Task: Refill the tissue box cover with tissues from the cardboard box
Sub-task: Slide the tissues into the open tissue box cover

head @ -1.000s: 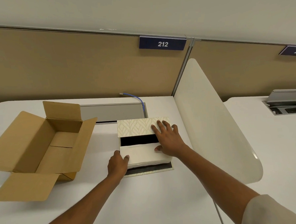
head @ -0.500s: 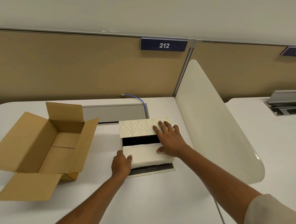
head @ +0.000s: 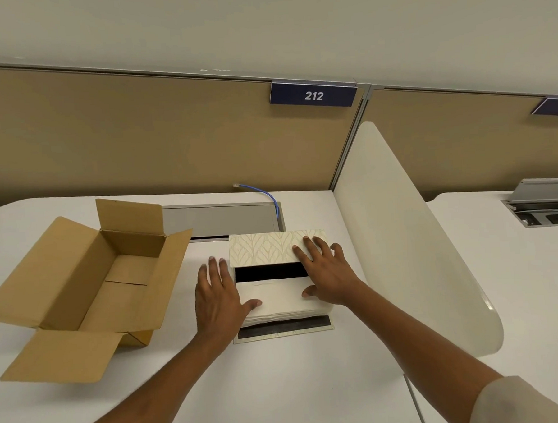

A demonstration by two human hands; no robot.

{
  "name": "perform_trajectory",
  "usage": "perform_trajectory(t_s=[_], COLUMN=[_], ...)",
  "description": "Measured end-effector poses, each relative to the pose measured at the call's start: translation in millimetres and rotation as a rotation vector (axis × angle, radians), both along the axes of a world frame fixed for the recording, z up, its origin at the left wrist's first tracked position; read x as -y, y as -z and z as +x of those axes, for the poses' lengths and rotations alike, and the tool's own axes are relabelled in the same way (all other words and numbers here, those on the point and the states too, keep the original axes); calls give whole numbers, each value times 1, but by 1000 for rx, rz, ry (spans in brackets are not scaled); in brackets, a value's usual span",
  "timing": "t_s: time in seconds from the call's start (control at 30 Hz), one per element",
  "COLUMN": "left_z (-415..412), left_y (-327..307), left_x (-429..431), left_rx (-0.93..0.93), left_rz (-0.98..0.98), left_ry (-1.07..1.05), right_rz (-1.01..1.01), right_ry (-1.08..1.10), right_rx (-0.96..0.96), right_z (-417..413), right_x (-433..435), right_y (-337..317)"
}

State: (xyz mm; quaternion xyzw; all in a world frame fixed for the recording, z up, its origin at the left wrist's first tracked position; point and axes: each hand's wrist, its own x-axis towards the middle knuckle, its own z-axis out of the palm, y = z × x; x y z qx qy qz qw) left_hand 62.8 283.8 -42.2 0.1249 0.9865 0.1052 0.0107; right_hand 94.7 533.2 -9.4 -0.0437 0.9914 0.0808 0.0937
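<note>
The tissue box cover (head: 266,247) with a cream leaf pattern lies open on the white desk (head: 280,389), its dark inside showing. A white stack of tissues (head: 282,300) sits in it, reaching toward the near flap (head: 287,329). My left hand (head: 219,298) lies flat at the stack's left edge, fingers spread and thumb on the tissues. My right hand (head: 327,273) rests spread over the cover's right end, with its thumb pressing the tissues. The brown cardboard box (head: 90,282) stands open and looks empty at the left.
A cream curved divider (head: 402,237) rises just right of the cover. Behind it are a grey cable tray lid (head: 220,219) and a blue cable (head: 269,197). Tan partition panels close the back. A second desk with a cable tray (head: 542,207) lies at the right.
My left hand was curled at the stack's near left corner; it has opened and moved forward to lie flat along the stack's left side. The right hand has barely moved.
</note>
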Motion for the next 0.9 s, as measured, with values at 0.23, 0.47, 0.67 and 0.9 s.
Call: perform_trajectory(t_s=[0.23,0.47,0.67,0.9], left_z=[-30,-35,-18,0], left_y=[-2,3,2,9], left_x=[0,-6,-6,0], left_rx=[-49,-44,-94,-148], left_rz=[-209,-317,-330,-350], left_ry=[356,424,481,561], right_rz=[-25,12,36,66], right_ry=[-2,21,-9,-116], right_rx=[29,6,-53,-215], right_z=[1,5,21,51], right_x=[1,6,7,6], right_y=[4,6,6,21])
